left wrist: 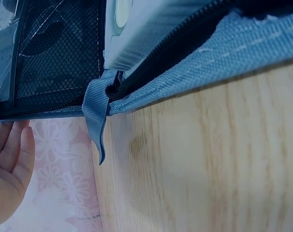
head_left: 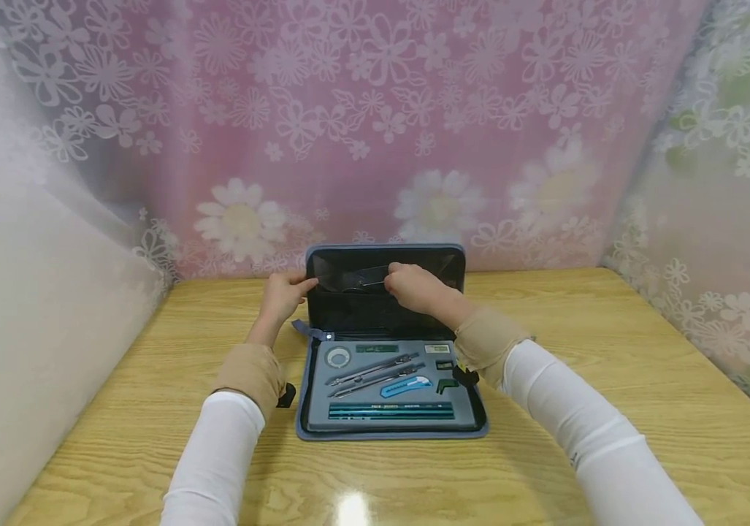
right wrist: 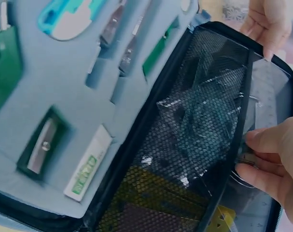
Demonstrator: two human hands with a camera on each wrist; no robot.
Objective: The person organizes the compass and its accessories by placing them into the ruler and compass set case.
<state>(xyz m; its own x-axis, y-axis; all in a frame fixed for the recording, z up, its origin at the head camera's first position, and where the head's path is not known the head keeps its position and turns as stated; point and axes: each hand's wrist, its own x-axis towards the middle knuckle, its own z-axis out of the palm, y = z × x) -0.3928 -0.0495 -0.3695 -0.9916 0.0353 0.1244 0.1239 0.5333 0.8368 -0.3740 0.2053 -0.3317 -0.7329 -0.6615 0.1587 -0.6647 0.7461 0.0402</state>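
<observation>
A blue zip case [head_left: 391, 437] of drawing tools lies unfolded on the table, its lid [head_left: 348, 315] standing up at the back. My left hand [head_left: 280, 298] holds the lid's left edge, thumb in front and fingers behind. Inside the lid is a black mesh pocket [right wrist: 194, 135] with clear and yellow plastic drawing pieces behind the net. My right hand [head_left: 423, 291] pinches a clear plastic piece [head_left: 375, 282] at the pocket's top opening; its full shape is hidden. Beside it, a clear ruler [right wrist: 264, 92] shows in the right wrist view.
In the grey tray [head_left: 318, 394] sit a roll of tape [head_left: 338, 357], two silver compasses [head_left: 375, 370], a blue utility knife [head_left: 406, 386], several green pencils [head_left: 391, 410], an eraser [head_left: 437, 349] and a sharpener [head_left: 443, 364]. A flowered curtain [head_left: 375, 146] hangs behind the wooden table [head_left: 578, 314].
</observation>
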